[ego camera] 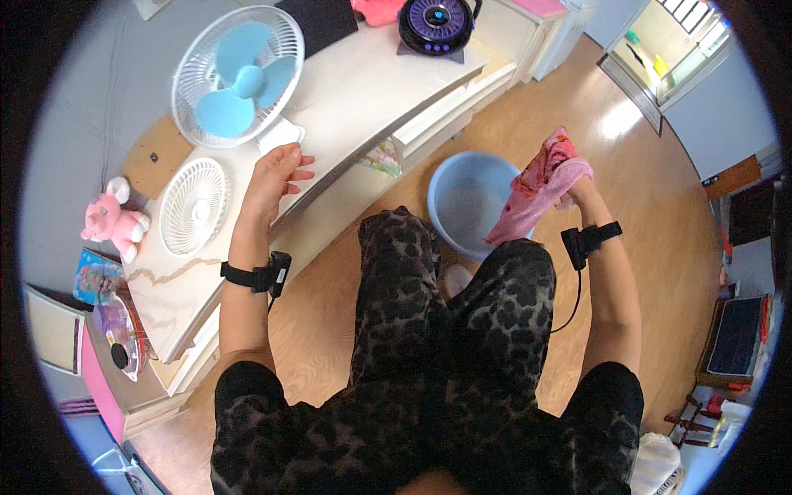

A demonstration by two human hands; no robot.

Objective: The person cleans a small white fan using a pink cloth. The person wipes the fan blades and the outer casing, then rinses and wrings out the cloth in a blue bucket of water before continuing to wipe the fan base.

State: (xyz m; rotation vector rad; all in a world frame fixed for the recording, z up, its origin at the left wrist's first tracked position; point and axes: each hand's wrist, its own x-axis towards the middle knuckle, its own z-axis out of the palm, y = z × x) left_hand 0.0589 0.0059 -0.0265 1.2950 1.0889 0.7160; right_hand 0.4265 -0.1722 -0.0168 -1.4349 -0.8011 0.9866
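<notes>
My right hand [580, 188] grips a pink cloth [537, 185] with a red-patterned part. The cloth hangs over the near right side of a light blue plastic basin [473, 204] on the floor. My left hand [275, 176] is raised at the table's front edge with its fingers loosely bent and apart, and nothing shows in it. Just beyond it stands an electric fan [249, 81] with light blue blades and a white rear grille; its front is uncovered. A separate white fan grille [194, 207] lies on the white table [346, 102], left of my left hand.
A black and purple round device [437, 21] stands at the table's far end. A pink plush toy [114, 218] sits by the left edge, near a brown board [156, 158]. My knees flank the basin's near side on the wood floor [625, 241]. Cables run from both wrist straps.
</notes>
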